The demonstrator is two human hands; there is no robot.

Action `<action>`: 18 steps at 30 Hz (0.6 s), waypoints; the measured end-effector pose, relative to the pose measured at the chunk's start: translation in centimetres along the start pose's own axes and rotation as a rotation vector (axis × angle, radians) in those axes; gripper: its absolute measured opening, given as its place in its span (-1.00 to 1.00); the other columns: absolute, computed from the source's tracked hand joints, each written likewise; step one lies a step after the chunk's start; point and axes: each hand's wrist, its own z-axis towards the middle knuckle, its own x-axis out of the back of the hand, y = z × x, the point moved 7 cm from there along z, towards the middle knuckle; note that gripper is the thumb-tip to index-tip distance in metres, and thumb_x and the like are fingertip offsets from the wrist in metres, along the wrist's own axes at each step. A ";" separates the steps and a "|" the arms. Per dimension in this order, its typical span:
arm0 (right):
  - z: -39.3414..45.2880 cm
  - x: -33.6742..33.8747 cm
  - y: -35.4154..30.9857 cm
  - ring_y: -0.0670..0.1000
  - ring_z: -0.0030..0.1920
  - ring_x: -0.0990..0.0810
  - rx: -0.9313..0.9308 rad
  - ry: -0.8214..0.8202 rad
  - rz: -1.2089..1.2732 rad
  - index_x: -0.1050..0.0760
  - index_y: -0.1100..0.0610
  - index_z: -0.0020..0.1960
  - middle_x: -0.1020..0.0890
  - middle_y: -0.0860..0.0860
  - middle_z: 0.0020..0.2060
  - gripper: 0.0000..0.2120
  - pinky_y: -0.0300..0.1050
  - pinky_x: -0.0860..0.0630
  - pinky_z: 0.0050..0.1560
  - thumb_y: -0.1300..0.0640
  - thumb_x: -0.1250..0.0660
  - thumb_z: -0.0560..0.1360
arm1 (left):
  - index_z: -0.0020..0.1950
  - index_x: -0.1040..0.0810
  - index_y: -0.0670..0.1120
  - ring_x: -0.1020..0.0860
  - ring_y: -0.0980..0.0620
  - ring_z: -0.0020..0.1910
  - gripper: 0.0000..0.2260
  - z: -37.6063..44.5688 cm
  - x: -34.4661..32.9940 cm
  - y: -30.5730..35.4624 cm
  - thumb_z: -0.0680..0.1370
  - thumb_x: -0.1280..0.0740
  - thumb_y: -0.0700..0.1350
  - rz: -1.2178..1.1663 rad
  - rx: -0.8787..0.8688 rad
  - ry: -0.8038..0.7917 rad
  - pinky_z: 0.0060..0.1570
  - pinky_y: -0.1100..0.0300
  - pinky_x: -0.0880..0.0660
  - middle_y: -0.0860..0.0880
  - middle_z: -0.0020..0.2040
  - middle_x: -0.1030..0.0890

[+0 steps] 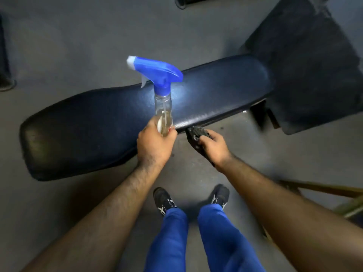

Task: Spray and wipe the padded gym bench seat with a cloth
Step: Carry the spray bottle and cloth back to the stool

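The long black padded vinyl bench seat point(110, 122) runs from eight to two o'clock, glossy at centre. The left hand point(155, 143) is clamped round a clear plastic spray bottle point(163, 112) with blue trigger head. The right hand point(213, 146) grips a crumpled dark cloth point(196, 134) at the seat's near edge.

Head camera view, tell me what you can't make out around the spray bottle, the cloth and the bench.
- Spray bottle: its base is covered by the left hand; the nozzle tip is blurred.
- Dark cloth: mostly bunched inside the right hand, so its size and weave stay unclear.
- Bench seat: whether it is wet can't be told; glare marks the middle, and the frame beneath is hidden by the pad.
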 end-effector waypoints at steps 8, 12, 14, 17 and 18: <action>-6.6 17.1 -0.3 -0.02 -0.17 -0.51 0.087 0.180 -0.062 -0.62 0.03 -0.03 -0.60 0.12 -0.12 -0.66 -0.24 -0.45 -0.17 0.38 -0.19 0.44 | -0.04 -0.58 0.01 -0.59 -0.08 -0.10 -0.82 -9.1 -10.1 7.4 0.40 -0.42 0.00 0.067 -0.154 -0.203 -0.19 0.18 -0.46 0.01 -0.12 -0.63; -10.3 27.2 1.4 -0.21 -0.36 -0.49 0.138 0.312 -0.146 -0.59 0.02 0.05 -0.60 -0.02 -0.26 -0.66 -0.26 -0.44 -0.23 0.21 -0.20 0.35 | -0.10 -0.57 -0.02 -0.58 -0.12 -0.09 -0.85 -15.7 -16.9 10.5 0.39 -0.43 -0.03 0.072 -0.216 -0.293 -0.15 0.11 -0.48 -0.03 -0.12 -0.58; -12.3 31.9 3.1 -0.19 -0.35 -0.50 0.143 0.348 -0.171 -0.60 -0.02 0.03 -0.60 -0.07 -0.29 -0.68 -0.16 -0.46 -0.17 0.22 -0.20 0.38 | -0.13 -0.56 -0.01 -0.58 -0.13 -0.08 -0.87 -19.5 -20.1 12.2 0.39 -0.44 -0.02 0.074 -0.249 -0.337 -0.16 0.12 -0.45 -0.04 -0.12 -0.58; -15.9 37.9 5.2 -0.16 -0.33 -0.50 0.163 0.395 -0.188 -0.62 -0.06 -0.05 -0.60 -0.10 -0.31 -0.69 -0.12 -0.46 -0.17 0.17 -0.19 0.33 | -0.19 -0.46 0.08 -0.57 -0.09 -0.11 -0.84 -25.3 -23.9 15.0 0.41 -0.45 0.01 0.081 -0.294 -0.387 -0.23 0.20 -0.33 0.04 -0.18 -0.52; -17.2 39.9 5.9 -0.14 -0.31 -0.51 0.170 0.417 -0.187 -0.63 -0.07 -0.05 -0.61 -0.10 -0.29 -0.68 -0.10 -0.47 -0.16 0.16 -0.19 0.33 | -0.21 -0.44 0.08 -0.56 -0.08 -0.12 -0.82 -27.2 -25.0 15.9 0.41 -0.45 0.03 0.088 -0.301 -0.402 -0.24 0.21 -0.31 0.06 -0.19 -0.50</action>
